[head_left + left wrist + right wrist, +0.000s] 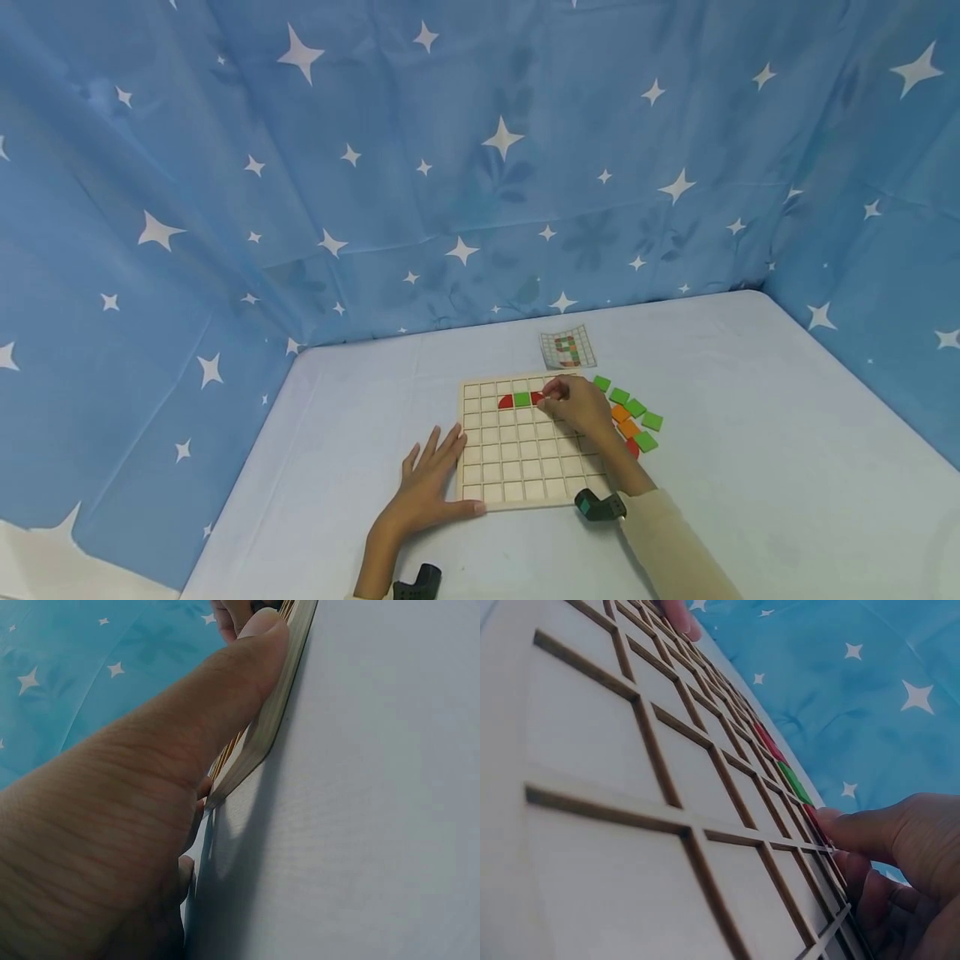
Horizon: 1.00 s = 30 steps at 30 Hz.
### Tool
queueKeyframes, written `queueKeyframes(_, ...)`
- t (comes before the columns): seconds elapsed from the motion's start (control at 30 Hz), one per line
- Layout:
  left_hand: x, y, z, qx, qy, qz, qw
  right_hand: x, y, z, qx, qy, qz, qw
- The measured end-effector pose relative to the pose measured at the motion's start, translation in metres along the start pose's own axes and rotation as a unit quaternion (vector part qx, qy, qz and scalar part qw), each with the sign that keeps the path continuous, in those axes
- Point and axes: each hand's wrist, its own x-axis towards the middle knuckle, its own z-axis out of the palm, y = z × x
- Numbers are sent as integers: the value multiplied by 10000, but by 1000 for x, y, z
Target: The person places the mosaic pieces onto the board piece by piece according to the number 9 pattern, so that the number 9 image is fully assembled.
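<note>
A small, flat red tile (536,397) lies at the fingertips of the right hand (581,404), in or just over a cell near the far edge of a pale, wood-like square grid board (510,506). The right grip has thumb and forefinger drawn together and seems to pinch this tile; its outer part is hidden, so its full outline and whether it sits flat cannot be told. It should be light, stiff and rather slick, best taken by two opposite edges, since a raised cell wall would leave little room for a fingertip once it is down. The board looks rigid and light enough to slide on the white cloth-covered worktop (750,400); its outer rim is the place to hold it. There the left hand (427,492) rests, fingers spread against the left edge and thumb at the near corner, pinching nothing. As a container, the board is divided by thin ridges into shallow square cells: beside the pinched tile, in the same row, sit a green square tile (522,400) and a red round-cornered tile (506,402). Loose green and orange square tiles (628,428) lie right of the board, with a red piece (633,447) partly behind the forearm.
</note>
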Motion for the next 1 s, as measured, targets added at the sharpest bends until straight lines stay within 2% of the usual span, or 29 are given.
queueKeyframes(0.17, 0, -1, 0, 9, 17, 33, 10000, 2, 6, -3, 538, -20, -56, 9985)
queueKeyframes(0.33, 0, -2, 2, 32, 38, 45, 10000, 4, 10, -8, 1162, -25, 133, 9931)
queueKeyframes(0.57, 0, -3, 1, -48, 28, 68, 10000, 4, 9, -16, 1383, -87, 452, 9893)
queueKeyframes(0.7, -1, -1, 0, -48, 35, 77, 10000, 4, 9, -20, 1391, -87, 323, 9897)
queueKeyframes(0.87, -1, -1, -1, -50, 21, 46, 10000, 5, 13, -25, 1010, 405, 227, 9938)
queueKeyframes(1.0, -1, -2, 0, -91, 13, 32, 10000, 8, 19, -33, 838, 1071, 321, 9902)
